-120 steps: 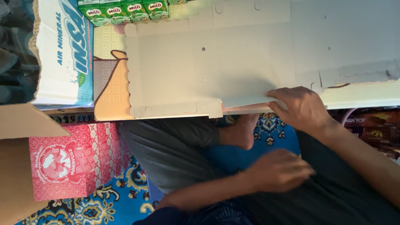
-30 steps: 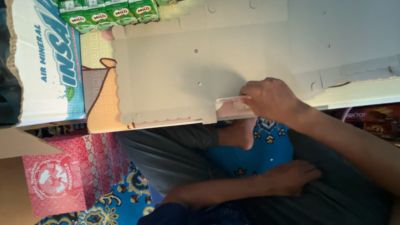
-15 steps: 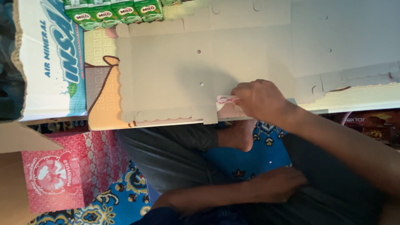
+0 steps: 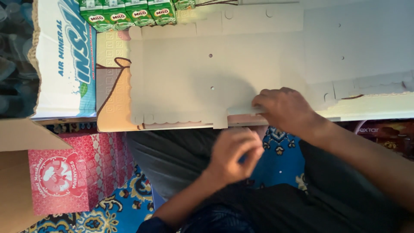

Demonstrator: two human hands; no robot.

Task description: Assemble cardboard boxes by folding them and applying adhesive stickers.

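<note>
A large flat sheet of grey die-cut cardboard [image 4: 194,82] lies across my lap and the boxes in front of me. My right hand [image 4: 284,110] presses on a small flap at the sheet's near edge, fingers pinching it. My left hand [image 4: 235,153] hovers just below that edge, over my knees, fingers curled and holding nothing that I can see. My legs in grey trousers [image 4: 172,159] sit under the sheet.
A white and blue carton [image 4: 64,60] stands at the left. Several small green drink packs [image 4: 129,13] line the top. A red printed box [image 4: 60,177] and a brown carton [image 4: 13,185] sit at the lower left on a blue patterned mat [image 4: 125,211].
My right hand slid left along the sheet's near edge onto the flap. My left hand rose from my lap toward that edge.
</note>
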